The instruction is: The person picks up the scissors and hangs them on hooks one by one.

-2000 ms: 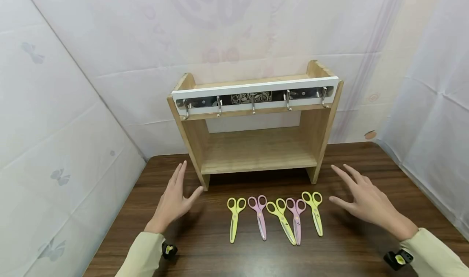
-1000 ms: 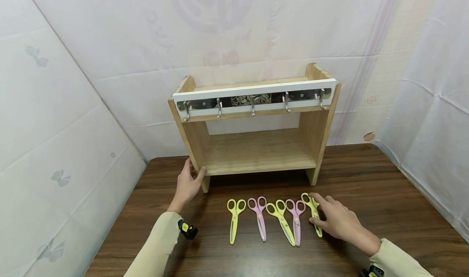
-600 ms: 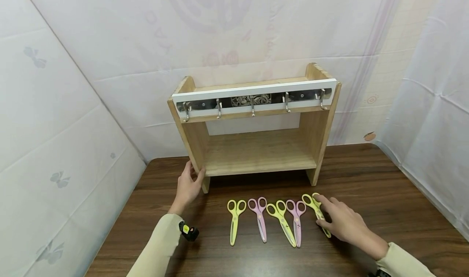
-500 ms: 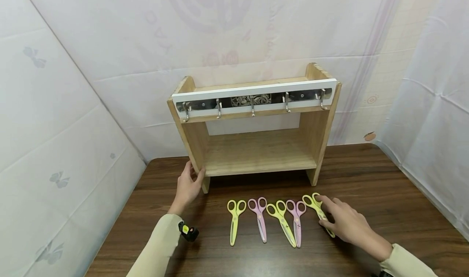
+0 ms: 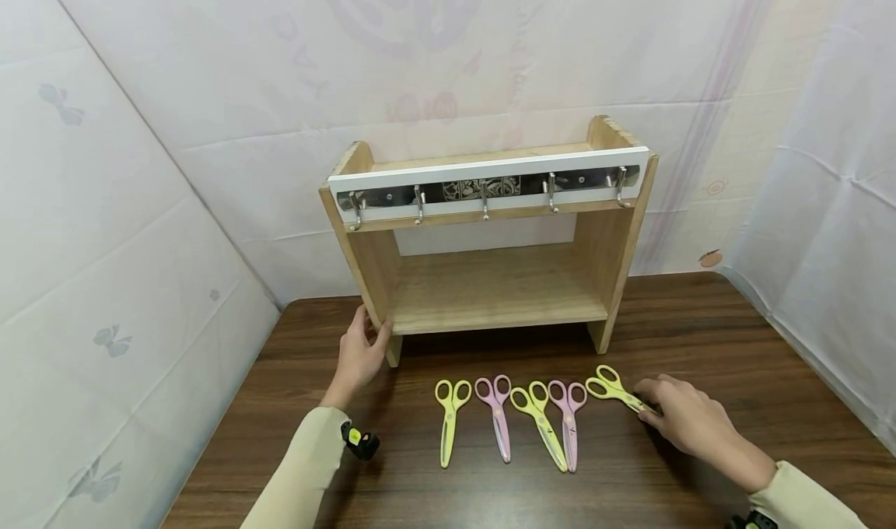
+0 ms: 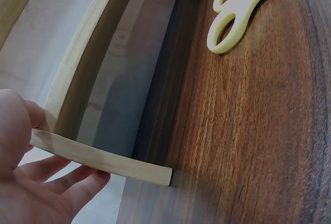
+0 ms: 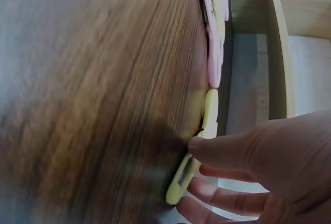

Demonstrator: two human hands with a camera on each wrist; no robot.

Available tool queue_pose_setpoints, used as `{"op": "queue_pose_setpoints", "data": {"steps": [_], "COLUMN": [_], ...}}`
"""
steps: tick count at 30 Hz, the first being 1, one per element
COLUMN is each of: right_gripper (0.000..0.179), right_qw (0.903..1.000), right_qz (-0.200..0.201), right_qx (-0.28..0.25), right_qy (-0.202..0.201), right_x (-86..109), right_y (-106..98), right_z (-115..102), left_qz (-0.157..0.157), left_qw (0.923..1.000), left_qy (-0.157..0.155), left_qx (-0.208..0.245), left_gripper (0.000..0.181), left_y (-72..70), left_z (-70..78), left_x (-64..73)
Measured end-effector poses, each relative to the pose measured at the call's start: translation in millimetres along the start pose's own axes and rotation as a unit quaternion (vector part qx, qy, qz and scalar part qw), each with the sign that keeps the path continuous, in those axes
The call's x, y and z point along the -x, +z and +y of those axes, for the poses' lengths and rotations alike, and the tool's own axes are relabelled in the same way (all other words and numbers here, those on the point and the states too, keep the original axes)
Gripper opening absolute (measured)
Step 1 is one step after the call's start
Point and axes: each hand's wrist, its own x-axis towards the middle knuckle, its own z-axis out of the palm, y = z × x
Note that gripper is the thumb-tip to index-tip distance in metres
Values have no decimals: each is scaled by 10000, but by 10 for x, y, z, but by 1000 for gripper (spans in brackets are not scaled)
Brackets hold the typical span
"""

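Note:
My left hand [image 5: 357, 362] grips the lower left side panel of a wooden shelf [image 5: 379, 276]. In the left wrist view, the thumb lies on one side of the panel edge [image 6: 119, 164] and the fingers on the other. At the right, my right hand [image 5: 693, 424] pinches the blade end of a yellow pair of scissors [image 5: 607, 383]. Its handle loops point left and away, towards the shelf. The right wrist view shows thumb and fingers on either side of these scissors [image 7: 210, 113], low over the table. The blade tip is hidden in the head view.
Left of the held pair lie pink scissors [image 5: 568, 416], yellow scissors [image 5: 542, 424], pink scissors [image 5: 498, 416] and yellow scissors [image 5: 449, 420], loops towards the shelf. A white rail [image 5: 483, 163] with several metal hooks crosses the shelf's top front. White cloth [image 5: 245, 85] surrounds the brown table [image 5: 392, 474].
My left hand has moved in and taken hold of the shelf panel. My right hand has reached the rightmost yellow scissors, pinched them and turned their blade end rightwards.

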Motion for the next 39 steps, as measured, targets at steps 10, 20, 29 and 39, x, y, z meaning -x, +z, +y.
{"op": "queue_pose_setpoints", "data": {"steps": [10, 20, 29, 39], "right_gripper": [19, 17, 23, 26], "right_qw": [9996, 9997, 9998, 9989], "right_qz": [-261, -189, -148, 292], "right_qx": [25, 5, -11, 199], "right_qy": [103, 141, 154, -314], "right_x": [-46, -42, -57, -81], "right_y": [-21, -9, -34, -185], "right_z": [26, 37, 39, 53], "left_qz": [0, 57, 100, 81], "left_qw": [10000, 10000, 9999, 9998], "left_qy": [-11, 28, 13, 63], "left_qx": [8, 0, -89, -164], "left_gripper": [51, 49, 50, 52], "left_y": [-7, 1, 7, -7], "left_z": [2, 11, 16, 23], "left_x": [4, 4, 9, 9]}}
